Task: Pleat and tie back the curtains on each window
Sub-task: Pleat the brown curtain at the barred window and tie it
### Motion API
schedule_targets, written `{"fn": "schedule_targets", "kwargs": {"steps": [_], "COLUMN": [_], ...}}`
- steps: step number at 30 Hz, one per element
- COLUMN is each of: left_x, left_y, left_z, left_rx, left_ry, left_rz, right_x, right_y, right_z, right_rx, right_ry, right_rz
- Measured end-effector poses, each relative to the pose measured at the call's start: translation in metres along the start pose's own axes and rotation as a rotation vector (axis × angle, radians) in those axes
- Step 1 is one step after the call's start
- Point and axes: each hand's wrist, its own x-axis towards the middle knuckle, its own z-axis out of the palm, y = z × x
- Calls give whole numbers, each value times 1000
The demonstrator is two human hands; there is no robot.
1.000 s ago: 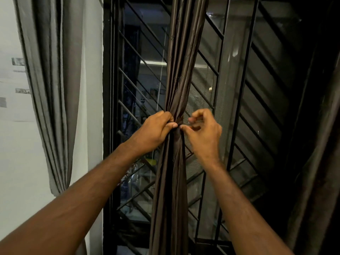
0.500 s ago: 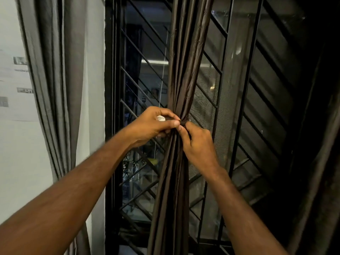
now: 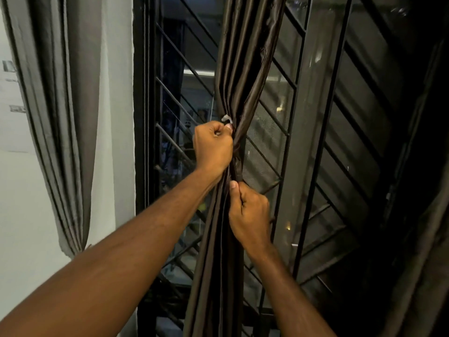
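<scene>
a person's left hand closes in a fist at the waist of a gathered dark brown curtain, its grip wrapped round one end of the tie where a small pale tab pokes out just above the knuckles; the right hand sits directly below it, thumb and fingers pinching a dark strip of the tie that runs down the front of the bundle. the curtain hangs in a long vertical column down the middle of the barred window, cinched narrow between the two hands and fanning out above and below. the relation that matters is vertical: the knot point lies between the grips, under the left hand and over the right, with the left hand nearer to it. tightening would seem to call for pulling the two ends apart along that upright axis while the pleats stay bunched. a second, grey curtain hangs well apart at the left against the white wall, already drawn in near its foot.
</scene>
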Motion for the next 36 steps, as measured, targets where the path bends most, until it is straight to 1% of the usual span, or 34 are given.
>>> {"fn": "schedule_targets", "kwargs": {"steps": [2,4,10,13,20,25,28,32,34,36], "left_x": [-3,-8,-50,-69,-96,-123,-145,-167,-170,-169], "left_y": [-4,-8,-15,-14,3,14,12,3,1,3], "left_z": [5,5,2,2,16,29,39,62,79,99], "left_rx": [-32,-48,-79,-33,84,173,259,369,359,329], "left_ry": [9,-20,-181,-227,-208,-131,-157,-280,-322,-359], "left_rz": [-48,-56,51,131,349,442,467,489,480,482], "right_x": [0,-2,-18,-24,-34,-36,-36,-41,-46,-48], "right_y": [5,12,31,29,21,15,22,51,66,80], "right_z": [2,2,-14,-25,-57,-84,-109,-147,-167,-188], "right_rx": [-18,-35,-2,23,72,106,24,-166,-226,-307], "right_ry": [8,2,23,39,55,-6,-97,-236,-267,-253], "right_rz": [13,21,83,126,163,238,244,281,337,371]}}
